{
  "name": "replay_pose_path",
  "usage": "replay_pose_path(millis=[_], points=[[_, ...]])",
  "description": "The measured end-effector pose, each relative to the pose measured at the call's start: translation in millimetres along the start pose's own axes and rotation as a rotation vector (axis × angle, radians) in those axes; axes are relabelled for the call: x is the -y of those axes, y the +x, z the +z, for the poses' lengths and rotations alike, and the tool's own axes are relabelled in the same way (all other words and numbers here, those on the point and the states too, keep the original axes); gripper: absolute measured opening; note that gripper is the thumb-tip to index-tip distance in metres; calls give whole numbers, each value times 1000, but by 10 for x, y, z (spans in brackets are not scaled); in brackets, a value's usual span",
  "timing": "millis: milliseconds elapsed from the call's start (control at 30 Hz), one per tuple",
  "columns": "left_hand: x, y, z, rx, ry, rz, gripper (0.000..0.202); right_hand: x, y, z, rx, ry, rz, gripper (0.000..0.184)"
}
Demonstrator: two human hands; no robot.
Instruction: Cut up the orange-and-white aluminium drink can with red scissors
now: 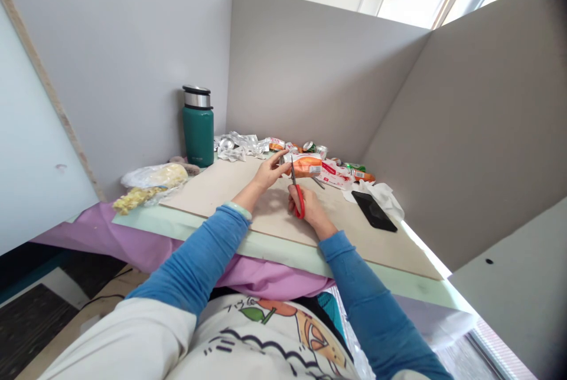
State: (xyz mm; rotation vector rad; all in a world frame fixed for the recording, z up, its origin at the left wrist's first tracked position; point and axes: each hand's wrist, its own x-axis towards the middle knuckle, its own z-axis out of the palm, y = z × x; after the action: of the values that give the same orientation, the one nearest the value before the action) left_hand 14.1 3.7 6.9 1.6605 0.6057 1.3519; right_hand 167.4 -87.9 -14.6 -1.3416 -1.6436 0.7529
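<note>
My left hand (271, 171) grips one end of an orange and white drink can (308, 165), held on its side above the board. Red-handled scissors (299, 201) are in my right hand (305, 205), fingers wrapped round the handles. Their blades point away from me and reach up to the can near my left fingertips. Whether they cut into the metal I cannot tell. Beyond the can lies a white and red plastic wrapper (336, 174). A thin grey metal tool (318, 182) rests on the board just right of the can, partly hidden.
A green bottle (198, 135) stands at the back left, near a bag of yellowish food (150, 182). Cut silvery can pieces (241, 145) and several cans (277, 143) line the back. A black phone (374, 211) and white tissue (385, 197) lie right. Grey panels (319, 67) enclose the board (274, 220).
</note>
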Motion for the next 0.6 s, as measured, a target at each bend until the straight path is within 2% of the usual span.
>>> replay_pose_path(millis=[267, 600], points=[[20, 7, -4, 6, -2, -2, 65, 93, -51, 4, 15, 13, 0, 46], [37, 12, -4, 6, -9, 5, 67, 94, -54, -5, 25, 6, -1, 50]])
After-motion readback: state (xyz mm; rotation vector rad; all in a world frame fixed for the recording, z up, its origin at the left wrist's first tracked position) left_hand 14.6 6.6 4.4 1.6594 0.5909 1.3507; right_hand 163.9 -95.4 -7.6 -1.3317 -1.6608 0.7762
